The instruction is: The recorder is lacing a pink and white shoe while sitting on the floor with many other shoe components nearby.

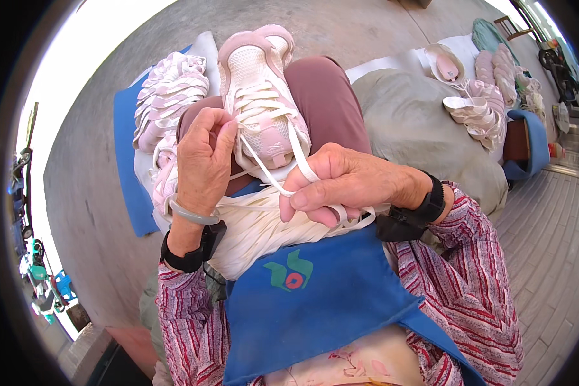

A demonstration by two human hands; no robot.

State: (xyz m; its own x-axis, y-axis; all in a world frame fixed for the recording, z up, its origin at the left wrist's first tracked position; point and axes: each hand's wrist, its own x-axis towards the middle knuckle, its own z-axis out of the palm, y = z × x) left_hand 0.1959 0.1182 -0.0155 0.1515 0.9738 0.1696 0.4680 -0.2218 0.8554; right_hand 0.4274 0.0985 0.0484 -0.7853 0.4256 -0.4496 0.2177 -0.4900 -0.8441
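Observation:
A white and pink sneaker (262,119) rests between my knees with its toe toward me and white lacing across its tongue; a second shoe (278,40) shows partly behind it. My left hand (204,157) is closed at the shoe's left eyelet edge, thumb and forefinger pinched where a white shoelace (258,161) comes out. That lace runs down to my right hand (344,183), whose fingers are wrapped round it. Another strand loops from the shoe's right side into the same hand. Below both hands, a thick bundle of white laces (257,238) lies across my lap.
On my left, a stack of pink and white shoes (167,103) lies on a white and blue sheet (130,174). More shoes (482,109) lie at the far right near a blue-draped seat (527,151). A blue apron (315,309) covers my front. Parked scooters (42,283) stand far left.

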